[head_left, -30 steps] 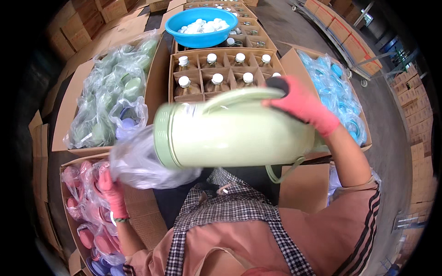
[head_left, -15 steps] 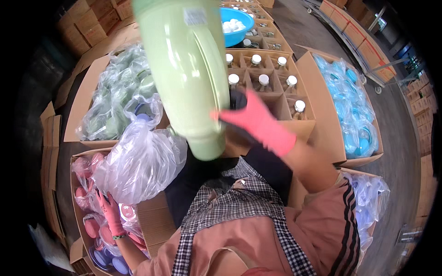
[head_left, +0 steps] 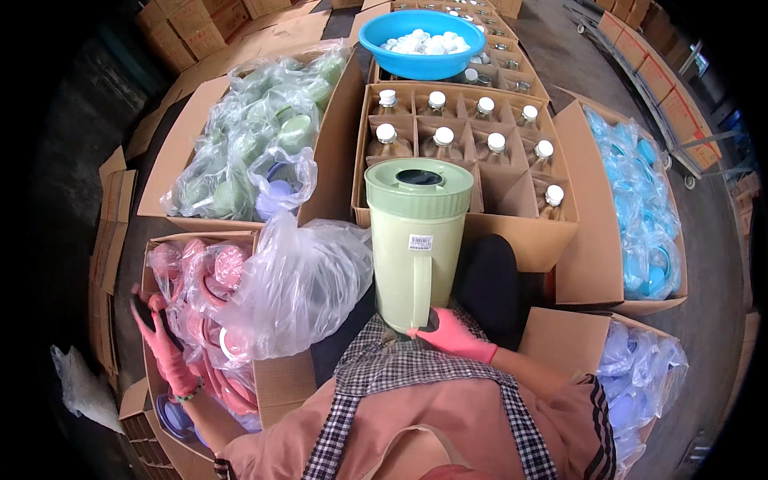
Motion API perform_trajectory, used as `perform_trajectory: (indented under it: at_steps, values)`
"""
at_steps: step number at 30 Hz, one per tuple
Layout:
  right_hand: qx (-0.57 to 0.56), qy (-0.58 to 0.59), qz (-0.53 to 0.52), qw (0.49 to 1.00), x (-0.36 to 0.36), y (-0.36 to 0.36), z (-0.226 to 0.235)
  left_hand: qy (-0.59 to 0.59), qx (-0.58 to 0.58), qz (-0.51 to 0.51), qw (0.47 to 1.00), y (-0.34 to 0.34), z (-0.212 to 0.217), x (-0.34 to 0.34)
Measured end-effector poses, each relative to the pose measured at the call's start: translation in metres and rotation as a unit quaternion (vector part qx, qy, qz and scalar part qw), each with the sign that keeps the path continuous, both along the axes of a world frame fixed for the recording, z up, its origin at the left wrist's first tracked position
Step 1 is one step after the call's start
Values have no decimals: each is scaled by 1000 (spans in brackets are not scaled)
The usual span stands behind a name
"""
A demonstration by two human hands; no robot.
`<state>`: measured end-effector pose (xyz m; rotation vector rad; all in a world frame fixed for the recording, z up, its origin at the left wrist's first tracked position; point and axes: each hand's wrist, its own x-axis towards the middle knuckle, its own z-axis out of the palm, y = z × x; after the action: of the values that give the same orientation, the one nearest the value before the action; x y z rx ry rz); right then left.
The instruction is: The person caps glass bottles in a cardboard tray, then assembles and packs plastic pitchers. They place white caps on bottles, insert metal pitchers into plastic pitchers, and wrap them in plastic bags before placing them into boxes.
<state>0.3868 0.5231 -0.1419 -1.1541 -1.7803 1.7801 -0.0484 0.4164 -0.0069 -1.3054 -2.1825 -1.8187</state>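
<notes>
While the right hand (head_left: 458, 336) lay at the foot of its handle, one pale-green vacuum flask (head_left: 392, 256) stood upright at the centre, lid uppermost. One clear plastic bag (head_left: 300, 280) bulged just beside it at 8 o'clock. Farther out that way, the left hand (head_left: 168, 348) spread its fingers apart over the carton of bagged pink parts (head_left: 284, 392). Three more cartons held bagged parts: green (head_left: 332, 152) at 10 o'clock, blue (head_left: 588, 216) at 3, purple (head_left: 560, 336) at 4.

Nine clear, white-capped bottles (head_left: 444, 146) showed in one divided carton (head_left: 512, 240) at 1 o'clock; the flask covered some compartments. At 12, one blue basin (head_left: 416, 68) carried white caps (head_left: 424, 42) too heaped to count.

Whether the right fingers were clamped on the handle could not be told, as they were partly hidden, and the flask's base was hard to make out.

Half a second earlier, the top edge had cut off the flask's upper end, which overlapped the basin; by this moment, its lid was fully in view.
</notes>
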Motion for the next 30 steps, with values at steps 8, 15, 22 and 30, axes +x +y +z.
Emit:
perform_trajectory:
  at_steps: [8,15,22,30]
  values:
    - [160,-179,126,963,-6,27,70,40,-37,-330,942,177,22,183]
    - [106,234,-199,946,12,169,68,18,-31,-383,923,227,-46,251]
    - [183,266,-227,919,-21,131,64,-124,25,-399,908,211,-40,229]
    - [96,190,-378,901,-27,159,67,41,3,-237,971,194,-40,221]
